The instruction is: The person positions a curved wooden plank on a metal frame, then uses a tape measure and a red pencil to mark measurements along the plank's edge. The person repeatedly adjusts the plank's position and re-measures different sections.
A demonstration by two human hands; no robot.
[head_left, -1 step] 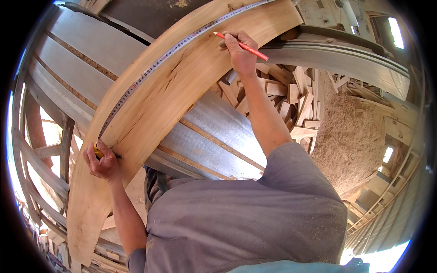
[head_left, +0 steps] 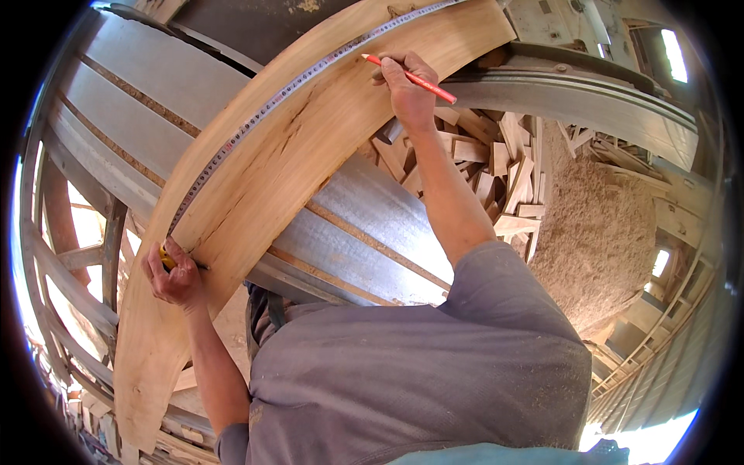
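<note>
A long, wide wooden board [head_left: 256,178] stretches from the lower left to the upper right, with dark cracks along its middle. Along its far side runs the pulled-out blade of a tape measure [head_left: 267,107]. My left hand [head_left: 177,277] is closed around the tape's yellow and black case at the board's near-left part; the fingers cover much of it. Over the upper right part of the board, my right hand [head_left: 411,87] grips a red pencil [head_left: 428,85]. Its tip points left, close to the tape blade; whether it touches the wood I cannot tell.
Beneath the board lies a grey metal machine table [head_left: 372,225] with slots full of sawdust. A metal rail [head_left: 573,97] extends to the right. Wood offcuts [head_left: 496,170] are piled beyond my right arm, beside a big heap of sawdust [head_left: 597,232].
</note>
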